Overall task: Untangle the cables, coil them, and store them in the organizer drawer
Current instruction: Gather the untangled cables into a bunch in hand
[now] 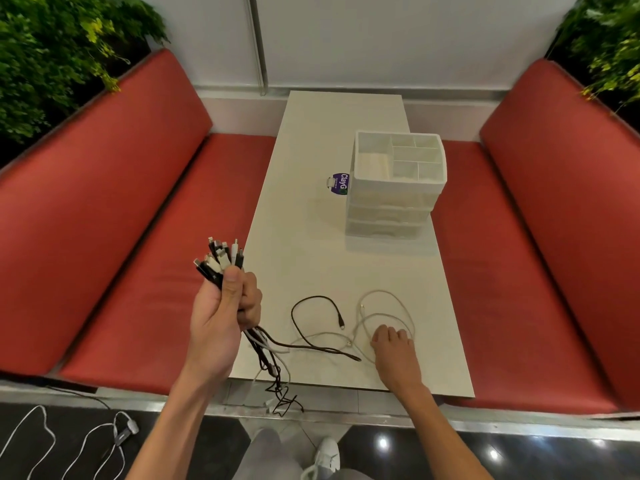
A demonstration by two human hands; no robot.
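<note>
Your left hand wraps its grip round a bundle of black and white cables; your right hand rests on a looped white cable on the cream worktop, its grip unclear.

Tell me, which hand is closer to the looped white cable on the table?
Right. The right hand rests on the white cable, fingers over its loop; the left hand is off to its left, gripping a cable bundle.

Bright, even indoor light falls from above. The white table looks nearly washed out, and the pale organizer casts only a faint, soft shadow toward the table's near edge. Small glare spots shine on the dark glossy floor. Wide-angle distortion bows the red benches outward, and the corner plants are smeared.
</note>
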